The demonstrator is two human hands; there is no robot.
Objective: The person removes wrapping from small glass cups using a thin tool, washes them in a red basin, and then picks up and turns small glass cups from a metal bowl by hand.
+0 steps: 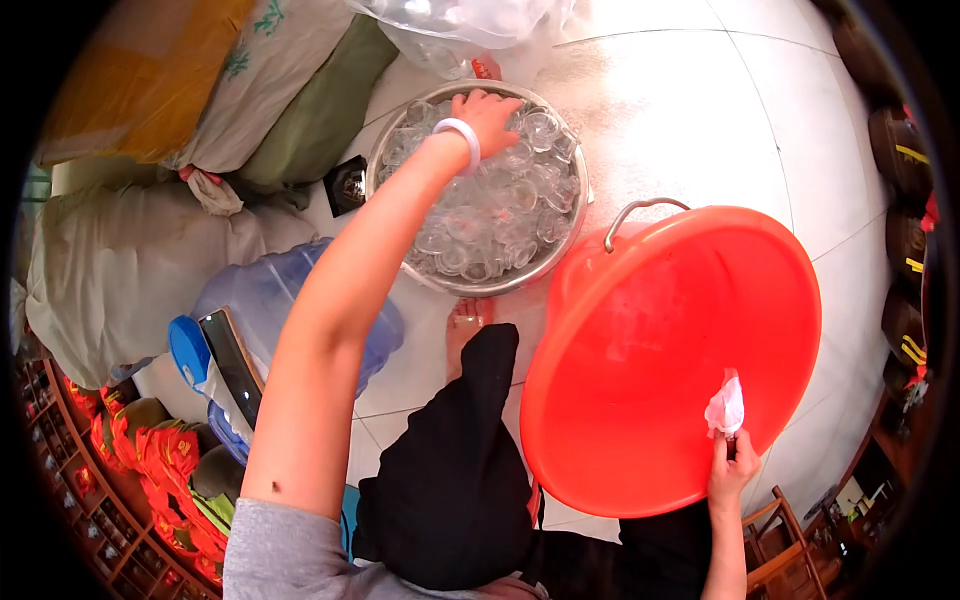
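Note:
My left hand (486, 120), with a pale bangle (460, 128) at the wrist, reaches into a round metal basin (577, 215) heaped with small clear cups (490, 220). Its fingers are apart over the cups at the far side; their tips are partly hidden. Low on the right, my right hand (735, 465) is closed around a short dark handle topped with crumpled white material (727, 405). This stands over the inside of a large red bucket (590, 420), which tilts towards me.
A blue water jug (265, 290) lies at the left, with a phone (232, 360) on it. Stuffed sacks (130, 265) and a taped carton (150, 70) stand behind. A clear plastic bag (470, 25) touches the basin's far side. A bare foot (465, 325) is below the basin.

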